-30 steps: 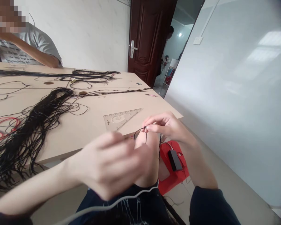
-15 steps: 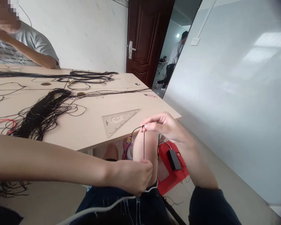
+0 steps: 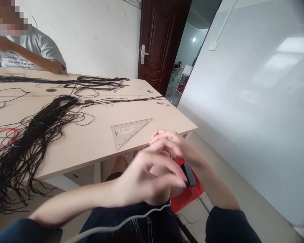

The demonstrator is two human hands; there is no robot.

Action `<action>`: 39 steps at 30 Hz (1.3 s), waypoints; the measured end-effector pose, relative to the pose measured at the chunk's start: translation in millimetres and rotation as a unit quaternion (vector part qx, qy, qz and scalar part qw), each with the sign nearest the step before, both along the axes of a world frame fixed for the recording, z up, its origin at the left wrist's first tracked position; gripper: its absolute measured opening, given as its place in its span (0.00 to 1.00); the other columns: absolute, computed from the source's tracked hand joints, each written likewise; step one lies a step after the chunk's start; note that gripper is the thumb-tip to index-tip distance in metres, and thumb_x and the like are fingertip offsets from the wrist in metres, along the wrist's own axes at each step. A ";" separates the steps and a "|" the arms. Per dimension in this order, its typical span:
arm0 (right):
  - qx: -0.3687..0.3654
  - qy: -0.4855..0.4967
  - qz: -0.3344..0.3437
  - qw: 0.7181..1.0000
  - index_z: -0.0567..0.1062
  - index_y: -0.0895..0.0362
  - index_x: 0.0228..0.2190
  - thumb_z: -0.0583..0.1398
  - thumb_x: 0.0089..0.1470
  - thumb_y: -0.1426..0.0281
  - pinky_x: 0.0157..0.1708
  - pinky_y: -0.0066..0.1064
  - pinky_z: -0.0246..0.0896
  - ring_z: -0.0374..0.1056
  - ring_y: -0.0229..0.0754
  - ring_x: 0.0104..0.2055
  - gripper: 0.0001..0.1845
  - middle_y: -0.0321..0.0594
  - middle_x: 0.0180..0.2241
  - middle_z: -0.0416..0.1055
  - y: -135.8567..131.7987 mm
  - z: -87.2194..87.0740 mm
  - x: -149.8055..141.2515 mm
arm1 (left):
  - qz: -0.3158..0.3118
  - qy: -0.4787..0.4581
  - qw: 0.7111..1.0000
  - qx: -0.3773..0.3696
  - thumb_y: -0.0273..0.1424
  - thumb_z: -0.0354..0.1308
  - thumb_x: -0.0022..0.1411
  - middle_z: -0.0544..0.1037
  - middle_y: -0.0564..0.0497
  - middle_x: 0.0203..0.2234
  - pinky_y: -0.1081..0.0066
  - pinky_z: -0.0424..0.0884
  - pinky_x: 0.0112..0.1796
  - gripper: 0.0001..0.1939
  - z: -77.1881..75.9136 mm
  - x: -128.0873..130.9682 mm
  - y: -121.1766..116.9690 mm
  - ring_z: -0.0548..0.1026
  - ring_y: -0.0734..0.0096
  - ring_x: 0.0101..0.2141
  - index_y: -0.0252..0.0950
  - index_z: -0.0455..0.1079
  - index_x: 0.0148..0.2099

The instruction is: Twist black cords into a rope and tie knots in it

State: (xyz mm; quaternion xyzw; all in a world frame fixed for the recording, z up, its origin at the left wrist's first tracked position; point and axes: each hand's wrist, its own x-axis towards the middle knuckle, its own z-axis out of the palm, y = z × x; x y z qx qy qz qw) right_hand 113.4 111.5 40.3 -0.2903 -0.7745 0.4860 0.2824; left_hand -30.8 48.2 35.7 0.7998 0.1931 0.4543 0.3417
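Pale table [image 3: 73, 158], black cords [image 3: 32, 135], white wall [image 3: 243, 111], hands [image 3: 157, 158] blurred together, grip unclear

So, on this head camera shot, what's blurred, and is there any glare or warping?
In the head view, the left hand is smeared by motion blur and the right hand looks soft too; pale glare patches lie on the glossy white wall; the wide lens makes the dark wooden door and the table lean; the top right corner darkens.
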 end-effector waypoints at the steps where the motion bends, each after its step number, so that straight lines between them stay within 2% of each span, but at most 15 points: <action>1: 0.005 0.000 0.007 1.000 0.75 0.59 0.23 0.60 0.49 0.68 0.24 0.23 0.57 0.60 0.31 0.27 0.08 0.35 0.29 0.63 0.1 0.6 -0.5 | 0.035 -0.074 0.994 -0.079 0.29 0.59 0.54 0.72 0.50 0.30 0.70 0.70 0.32 0.03 0.8 -6.0 -0.2 0.71 0.69 0.33 0.39 0.72 0.28; 2: 0.012 0.000 0.015 1.000 0.75 0.59 0.23 0.60 0.49 0.68 0.24 0.22 0.56 0.60 0.31 0.27 0.08 0.34 0.27 0.63 0.3 1.2 -1.1 | 0.066 -0.141 0.979 -0.130 0.30 0.59 0.54 0.71 0.52 0.27 0.71 0.70 0.29 0.02 -0.4 -11.2 -0.3 0.71 0.72 0.30 0.40 0.72 0.29; 4: 0.029 -0.003 0.034 0.999 0.75 0.59 0.24 0.60 0.50 0.68 0.24 0.23 0.55 0.59 0.30 0.26 0.08 0.34 0.27 0.63 0.2 2.1 -2.7 | 0.114 -0.232 0.950 -0.174 0.30 0.60 0.53 0.70 0.54 0.24 0.76 0.68 0.24 0.01 -6.4 -18.9 -0.2 0.69 0.76 0.25 0.41 0.71 0.31; 8: 0.056 0.007 0.054 0.997 0.75 0.59 0.26 0.58 0.52 0.70 0.27 0.23 0.56 0.61 0.32 0.30 0.07 0.35 0.28 0.63 -0.6 2.2 -5.7 | 0.176 -0.280 0.926 -0.184 0.30 0.61 0.52 0.72 0.55 0.26 0.80 0.68 0.26 0.03 -18.4 -23.4 3.4 0.69 0.81 0.25 0.39 0.70 0.30; 12: 0.061 0.004 0.055 0.997 0.74 0.59 0.25 0.61 0.50 0.66 0.29 0.24 0.58 0.61 0.32 0.30 0.09 0.34 0.27 0.63 -1.4 4.0 -7.4 | 0.204 -0.236 0.934 -0.172 0.30 0.60 0.53 0.72 0.53 0.27 0.74 0.69 0.31 0.03 -21.3 -23.6 5.5 0.71 0.75 0.29 0.37 0.69 0.31; 16: 0.059 -0.006 0.062 0.996 0.74 0.59 0.25 0.61 0.49 0.65 0.31 0.26 0.58 0.62 0.33 0.31 0.10 0.35 0.28 0.64 -1.9 7.5 -7.5 | 0.233 -0.181 0.950 -0.103 0.30 0.60 0.52 0.71 0.50 0.30 0.71 0.68 0.37 0.03 -19.7 -26.7 3.0 0.69 0.70 0.38 0.38 0.71 0.27; 18: 0.052 -0.005 0.066 0.996 0.75 0.59 0.26 0.60 0.50 0.67 0.31 0.26 0.58 0.62 0.33 0.30 0.08 0.35 0.29 0.64 -2.3 8.3 -7.4 | 0.238 -0.159 0.954 -0.083 0.30 0.61 0.52 0.70 0.50 0.29 0.69 0.68 0.38 0.04 -20.5 -28.0 2.2 0.68 0.68 0.39 0.38 0.71 0.26; 24: 0.052 0.006 0.071 0.996 0.75 0.60 0.27 0.59 0.51 0.71 0.29 0.25 0.56 0.60 0.31 0.28 0.05 0.33 0.26 0.61 -5.6 7.8 -8.9 | 0.293 -0.155 0.942 -0.059 0.29 0.60 0.52 0.69 0.51 0.33 0.69 0.65 0.41 0.01 -31.5 -25.1 4.5 0.67 0.69 0.39 0.40 0.73 0.29; 31: 0.044 0.004 0.068 0.997 0.71 0.61 0.21 0.59 0.51 0.71 0.28 0.25 0.54 0.58 0.31 0.26 0.10 0.33 0.24 0.58 -7.3 9.2 -10.7 | 0.296 -0.170 0.937 -0.073 0.28 0.61 0.51 0.70 0.51 0.32 0.69 0.64 0.41 0.01 -37.5 -19.8 7.2 0.67 0.69 0.40 0.39 0.72 0.28; 39: 0.040 0.010 0.106 0.994 0.72 0.60 0.22 0.59 0.51 0.71 0.27 0.26 0.52 0.56 0.31 0.26 0.09 0.32 0.23 0.57 -3.6 8.9 -10.3 | 0.265 -0.138 0.954 -0.021 0.24 0.60 0.52 0.68 0.52 0.30 0.72 0.64 0.39 0.05 -31.6 -26.3 8.7 0.67 0.72 0.38 0.40 0.73 0.30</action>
